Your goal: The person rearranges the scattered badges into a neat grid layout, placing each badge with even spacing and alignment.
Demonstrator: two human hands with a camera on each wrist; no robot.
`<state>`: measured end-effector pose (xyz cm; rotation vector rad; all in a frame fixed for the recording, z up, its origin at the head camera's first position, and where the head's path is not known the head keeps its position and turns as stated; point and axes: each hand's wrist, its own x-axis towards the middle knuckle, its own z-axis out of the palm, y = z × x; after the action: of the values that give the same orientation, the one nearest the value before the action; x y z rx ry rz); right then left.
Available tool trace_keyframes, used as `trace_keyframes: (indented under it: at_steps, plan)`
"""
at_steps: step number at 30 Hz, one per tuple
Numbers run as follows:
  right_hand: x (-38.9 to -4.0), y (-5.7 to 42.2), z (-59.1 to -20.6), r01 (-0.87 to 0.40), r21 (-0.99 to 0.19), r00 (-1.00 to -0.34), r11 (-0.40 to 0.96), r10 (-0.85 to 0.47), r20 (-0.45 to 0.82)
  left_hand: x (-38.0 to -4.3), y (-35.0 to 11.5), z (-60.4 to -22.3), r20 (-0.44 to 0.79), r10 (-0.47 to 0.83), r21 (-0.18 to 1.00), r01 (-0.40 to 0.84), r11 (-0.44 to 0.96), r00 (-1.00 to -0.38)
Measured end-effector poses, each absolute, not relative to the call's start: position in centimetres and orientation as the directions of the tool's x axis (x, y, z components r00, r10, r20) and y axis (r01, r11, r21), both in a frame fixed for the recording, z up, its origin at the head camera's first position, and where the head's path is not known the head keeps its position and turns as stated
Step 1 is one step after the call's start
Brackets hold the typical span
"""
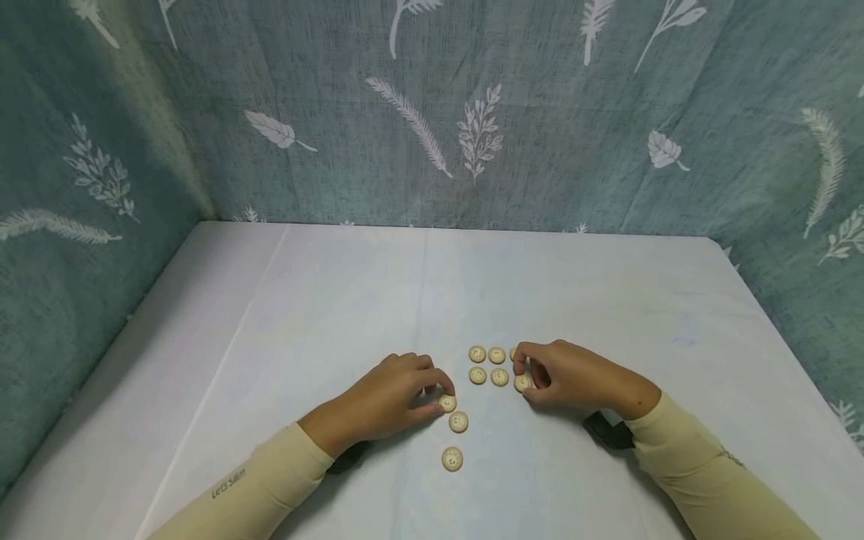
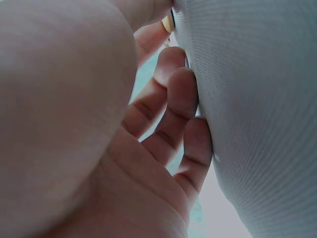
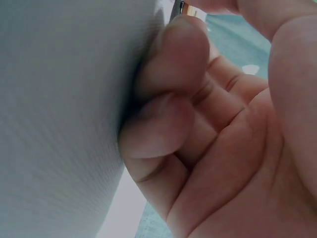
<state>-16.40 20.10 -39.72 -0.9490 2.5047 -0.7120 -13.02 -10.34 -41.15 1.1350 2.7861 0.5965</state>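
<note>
Pale wooden buttons lie flat on a white cloth-covered table. My left hand (image 1: 401,397) pinches one button (image 1: 447,403) between thumb and forefinger; only a sliver of that button (image 2: 167,24) shows in the left wrist view. Just below it sits a loose button (image 1: 458,421), with another button (image 1: 452,459) nearer me. On the right, my right hand (image 1: 577,375) has thumb and forefinger around a button (image 1: 523,382) at the right end of a lower row. That row's other buttons are a middle one (image 1: 499,376) and a left one (image 1: 478,375).
Above them runs a second row, with a left button (image 1: 477,354), a middle button (image 1: 496,355) and a third partly hidden by the right forefinger. The white table (image 1: 324,292) reaches back to a green leaf-patterned cloth (image 1: 540,150), which also hangs at both sides.
</note>
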Motion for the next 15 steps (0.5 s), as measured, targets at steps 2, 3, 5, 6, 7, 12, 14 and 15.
trace_keyframes:
  at_steps: [2, 3, 5, 6, 7, 12, 14, 15]
  plan:
    - [-16.39, 20.05, -39.8, -0.504, -0.57, -0.705, 0.648, -0.691, -0.162, -12.95, -10.4, -41.2, 0.07, 0.686, 0.382, 0.655, 0.652, -0.724]
    - [-16.4, 20.03, -39.81, -0.506, -0.568, -0.706, 0.649, -0.69, -0.161, -12.95, -10.41, -41.2, 0.073, 0.687, 0.381, 0.657, 0.651, -0.723]
    - [-16.43, 20.02, -39.8, -0.508, -0.562, -0.711, 0.652, -0.686, -0.153, -13.0, -10.39, -41.15, 0.082, 0.687, 0.376, 0.661, 0.65, -0.722]
    - [-16.46, 20.03, -39.78, -0.509, -0.562, -0.713, 0.652, -0.685, -0.149, -13.04, -10.38, -41.11, 0.087, 0.687, 0.376, 0.663, 0.648, -0.721]
    - [-16.49, 20.04, -39.76, -0.51, -0.561, -0.715, 0.652, -0.684, -0.144, -13.09, -10.36, -41.07, 0.09, 0.687, 0.374, 0.664, 0.647, -0.721]
    - [-16.49, 19.99, -39.68, -0.5, -0.57, -0.716, 0.651, -0.681, -0.15, -13.11, -10.29, -41.06, 0.071, 0.686, 0.375, 0.657, 0.655, -0.724]
    - [-16.49, 19.98, -39.66, -0.502, -0.568, -0.717, 0.653, -0.681, -0.15, -13.09, -10.3, -41.02, 0.072, 0.686, 0.375, 0.657, 0.655, -0.724]
    - [-16.52, 19.97, -39.6, -0.503, -0.564, -0.718, 0.655, -0.68, -0.15, -13.1, -10.32, -40.98, 0.075, 0.685, 0.373, 0.658, 0.655, -0.725]
